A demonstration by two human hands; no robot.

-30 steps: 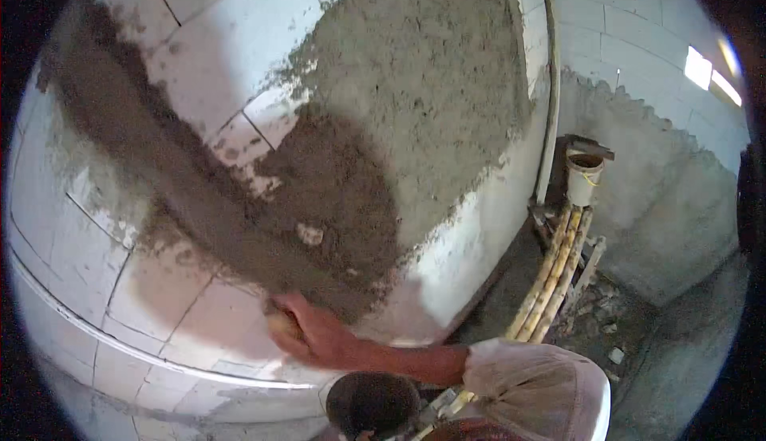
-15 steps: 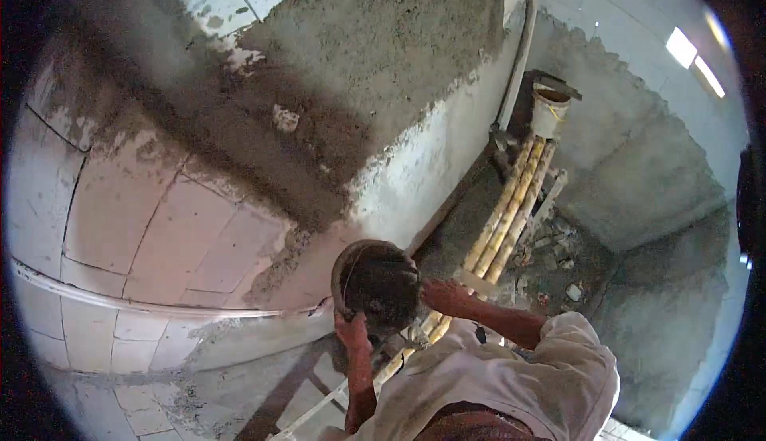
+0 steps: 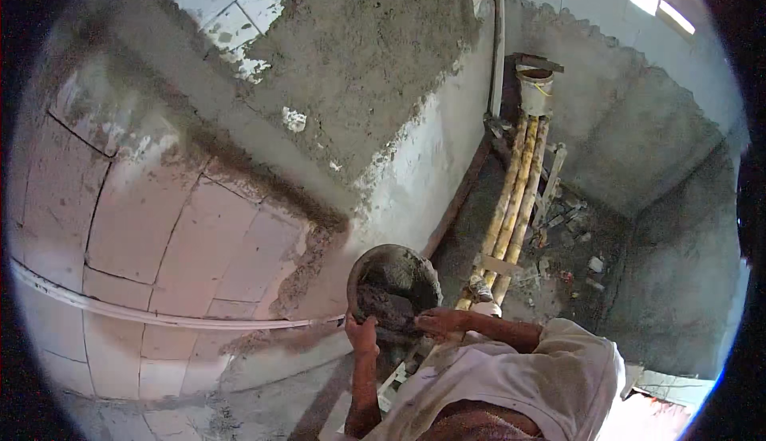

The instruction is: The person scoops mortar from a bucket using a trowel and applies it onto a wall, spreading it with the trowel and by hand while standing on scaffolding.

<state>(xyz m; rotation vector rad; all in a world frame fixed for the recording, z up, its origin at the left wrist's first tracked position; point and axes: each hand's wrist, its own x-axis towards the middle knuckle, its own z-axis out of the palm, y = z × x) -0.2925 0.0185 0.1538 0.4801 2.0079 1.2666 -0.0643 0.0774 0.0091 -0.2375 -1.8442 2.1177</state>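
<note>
A round dark bowl (image 3: pixel 381 277) with grey mortar in it is in front of my body at lower centre. My left hand (image 3: pixel 361 332) grips its left rim. My right hand (image 3: pixel 435 323) is closed at the bowl's lower right edge; whatever it grips is hidden or too dark to name. Beside the bowl is the wall (image 3: pixel 175 234) of pale blocks, with a broad patch of rough grey mortar (image 3: pixel 359 58) and a darker band of mortar (image 3: pixel 263 170) along its lower edge.
Several bamboo poles (image 3: pixel 511 210) run away from me on the right, with a white bucket (image 3: pixel 535 98) at their far end. Rubble (image 3: pixel 570 226) lies below them. A plastered wall (image 3: pixel 678 257) is at the right. A thin pipe (image 3: pixel 144 311) crosses the block wall.
My right hand has come down from the wall to the bowl, and my left hand has come into view on the rim. The view has shifted, showing more of the bowl and my body.
</note>
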